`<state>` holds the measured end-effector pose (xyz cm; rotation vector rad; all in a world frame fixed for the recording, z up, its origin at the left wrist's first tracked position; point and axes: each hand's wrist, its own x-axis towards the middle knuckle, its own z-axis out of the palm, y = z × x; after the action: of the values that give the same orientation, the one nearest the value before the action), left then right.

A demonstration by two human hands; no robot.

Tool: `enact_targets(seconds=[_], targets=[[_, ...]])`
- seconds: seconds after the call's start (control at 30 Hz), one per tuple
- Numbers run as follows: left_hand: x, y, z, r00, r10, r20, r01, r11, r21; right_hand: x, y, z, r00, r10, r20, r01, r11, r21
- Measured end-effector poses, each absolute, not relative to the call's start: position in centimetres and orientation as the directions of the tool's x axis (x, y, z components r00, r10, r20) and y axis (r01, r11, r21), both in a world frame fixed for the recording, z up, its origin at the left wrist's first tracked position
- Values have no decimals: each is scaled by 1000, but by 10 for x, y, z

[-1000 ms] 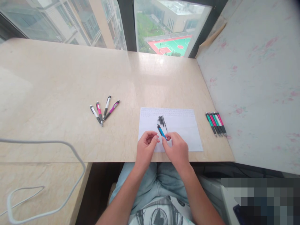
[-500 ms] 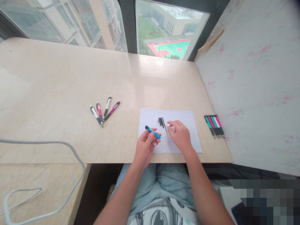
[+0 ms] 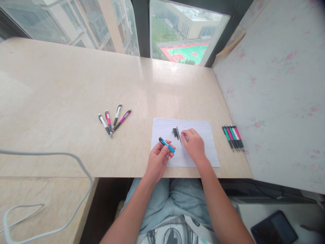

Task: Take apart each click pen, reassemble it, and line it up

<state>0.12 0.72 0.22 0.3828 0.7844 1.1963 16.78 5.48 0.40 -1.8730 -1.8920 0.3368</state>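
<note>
My left hand [image 3: 157, 159] is closed around a blue pen barrel [image 3: 168, 145] with a black upper end, holding it tilted above a sheet of paper [image 3: 200, 154]. Over the same sheet, my right hand [image 3: 194, 144] has its thumb and fingertips drawn together in a pinch; anything between them is too small to make out. Just left of those fingertips lie loose pen parts: short black pieces [image 3: 175, 132] and a thin dark refill [image 3: 179, 136]. Rows of faint writing run along the paper's top.
Several pens [image 3: 109, 122] in white, pink and purple lie fanned out on the left of the desk [image 3: 76, 84]. A row of green, white and pink pens [image 3: 233, 137] lies by the right wall. A white cable [image 3: 50, 154] loops at lower left. A dark tablet-like device [image 3: 274, 227] is at lower right.
My right hand's fingers have drawn closer together beside the loose parts. My left hand keeps its hold on the blue barrel, almost unmoved. The view has shifted slightly.
</note>
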Motion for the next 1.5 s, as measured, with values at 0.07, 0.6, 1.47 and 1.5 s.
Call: enact_targets(seconds=[0.07, 0.6, 1.47, 1.5], targets=[[1, 7, 3, 152, 930, -335, -673, 346, 654, 169, 51, 8, 39, 986, 162, 833, 57, -550], [5, 3, 5, 103, 947, -305, -550, 310, 776, 153, -12, 32, 106, 992, 67, 364, 23, -931], [12, -4, 15, 250, 865, -435, -744, 459, 486, 147, -18, 57, 81, 992, 96, 357, 61, -932], [11, -3, 16, 246, 865, -437, -747, 456, 484, 149, -16, 55, 88, 991, 98, 377, 58, -924]])
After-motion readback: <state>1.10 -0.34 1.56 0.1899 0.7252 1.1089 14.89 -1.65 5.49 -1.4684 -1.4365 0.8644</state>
